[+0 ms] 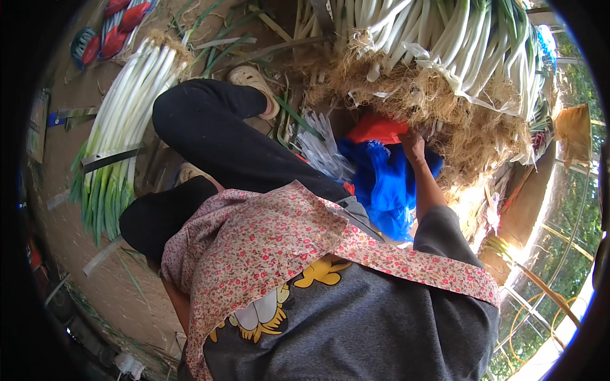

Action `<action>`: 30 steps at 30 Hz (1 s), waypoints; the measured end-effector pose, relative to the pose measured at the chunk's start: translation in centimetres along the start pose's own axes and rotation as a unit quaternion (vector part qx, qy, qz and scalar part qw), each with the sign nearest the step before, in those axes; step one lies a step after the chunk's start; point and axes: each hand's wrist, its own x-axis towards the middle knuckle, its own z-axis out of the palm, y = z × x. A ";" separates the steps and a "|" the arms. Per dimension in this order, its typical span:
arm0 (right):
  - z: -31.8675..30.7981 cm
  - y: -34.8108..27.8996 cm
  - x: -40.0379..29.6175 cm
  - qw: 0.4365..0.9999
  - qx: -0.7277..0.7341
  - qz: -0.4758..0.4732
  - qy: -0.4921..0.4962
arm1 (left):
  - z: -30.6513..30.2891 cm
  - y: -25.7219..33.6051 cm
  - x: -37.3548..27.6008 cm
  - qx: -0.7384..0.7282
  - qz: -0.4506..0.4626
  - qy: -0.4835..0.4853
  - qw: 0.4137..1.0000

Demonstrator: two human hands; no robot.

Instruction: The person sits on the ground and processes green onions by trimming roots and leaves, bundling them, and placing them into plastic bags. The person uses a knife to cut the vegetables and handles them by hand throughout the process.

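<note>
At the upper middle right, my right hand (412, 144) grips the edge of a red plastic or fabric sheet (376, 129). Blue plastic netting or sheeting (388, 185) lies bunched below it, beside my wrist. Just left of that is a bundle of pale plastic strips (324, 143). A large heap of leeks or long green onions (457, 52) stands above my hand, its tangled roots (429, 95) hanging close to my fingers. My left hand is out of view; only part of that forearm shows beside my floral apron (267, 224).
A bundle of leeks (138, 95) rests at left across a metal bar (112, 157). Red-and-blue packed items (121, 28) lie at upper left. Loose green leaves (228, 47) litter the dirt floor near my shoe (252, 85). Wire mesh (567, 228) runs along the right.
</note>
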 end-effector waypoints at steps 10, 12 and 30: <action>-4.7 -2.1 0.3 0.981 -0.190 0.039 -0.015 | 5.9 9.1 3.0 0.029 0.092 0.056 0.994; -5.6 -3.7 0.2 0.997 -0.062 -0.020 0.034 | 7.7 16.8 1.2 0.020 0.240 0.129 0.962; -0.7 -16.3 -7.5 0.953 0.138 -0.270 0.016 | 29.9 35.4 -46.5 0.076 0.734 -0.574 0.354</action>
